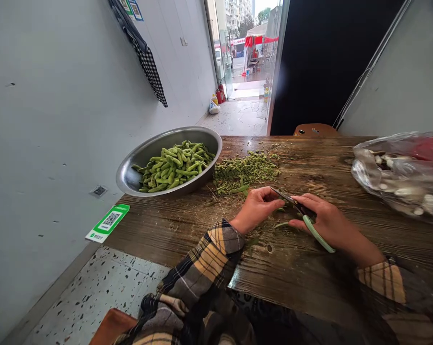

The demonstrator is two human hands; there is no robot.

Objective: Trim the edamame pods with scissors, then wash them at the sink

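My right hand (327, 223) grips scissors (317, 235) with pale green handle loops. Their dark blades point left and reach the fingertips of my left hand (257, 209). The fingers of my left hand are pinched together, and a bit of green pod (281, 209) shows beside them; most of it is hidden by the fingers. A wide steel bowl (124, 175) stands to the left of my hands, with a heap of green edamame pods (176, 165) in it. Just beyond my left hand lies a pile of small green trimmings (247, 170) on the wooden table.
A clear plastic bag (399, 187) with whitish, mushroom-like pieces lies at the right of the table (158, 225). A green QR-code card (110, 221) sits at the left edge by the wall. Beyond the table are a brown stool (317, 128) and an open doorway.
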